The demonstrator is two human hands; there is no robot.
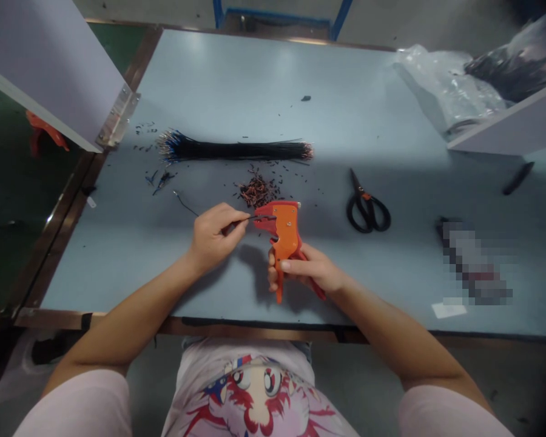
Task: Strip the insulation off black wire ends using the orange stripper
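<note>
Near, the right hand [312, 270] grips the orange stripper [284, 233] by its handles. The left hand [213, 233] pinches a thin black wire [257, 217] into its head. Beyond, a scrap heap [256, 191] suggests many wires done; the far bundle [236, 149] likely holds the rest.

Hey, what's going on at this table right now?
A person works at a grey table. The right hand grips an orange hand stripper by its handles, held upright. The left hand pinches a thin black wire, its end fed into the tool's head. Behind the hands lie a bundle of black wires and a small pile of scraps. Black scissors lie off to the right, untouched.
</note>
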